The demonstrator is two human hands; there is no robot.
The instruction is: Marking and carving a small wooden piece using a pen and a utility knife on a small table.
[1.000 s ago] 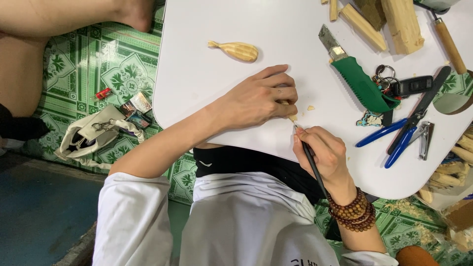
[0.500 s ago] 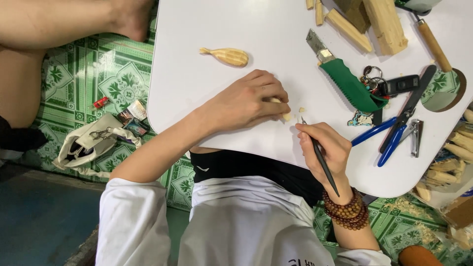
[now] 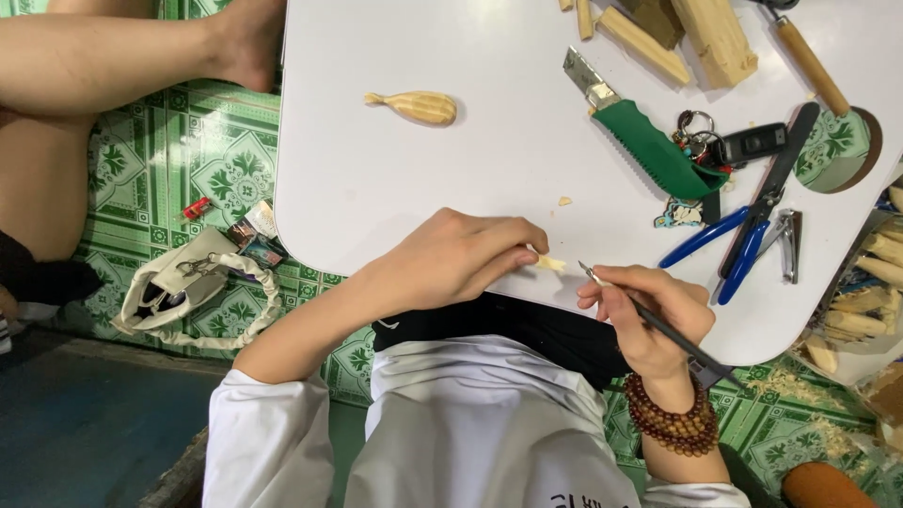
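My left hand (image 3: 461, 259) pinches a small pale wood piece (image 3: 548, 264) whose tip sticks out past the fingers, near the front edge of the white table (image 3: 376, 179). My right hand (image 3: 649, 315), with a brown bead bracelet on the wrist, holds a thin dark carving tool (image 3: 649, 320) like a pen. Its metal tip points up-left, a short way right of the wood piece and apart from it. A tiny wood chip (image 3: 564, 200) lies on the table just beyond.
A carved wooden fish (image 3: 414, 105) lies at the table's left. A green-handled knife (image 3: 640, 136), keys (image 3: 729, 146), blue-handled pliers (image 3: 743, 235), nail clippers (image 3: 788, 246) and wood blocks (image 3: 687, 38) fill the right. A cream pouch (image 3: 183, 282) lies on the green tiled floor; another person's bare leg (image 3: 122, 56) is top left.
Both hands have drawn back toward the table's front edge. The tool tip has come off the wood piece and the right hand has swung out to the right.
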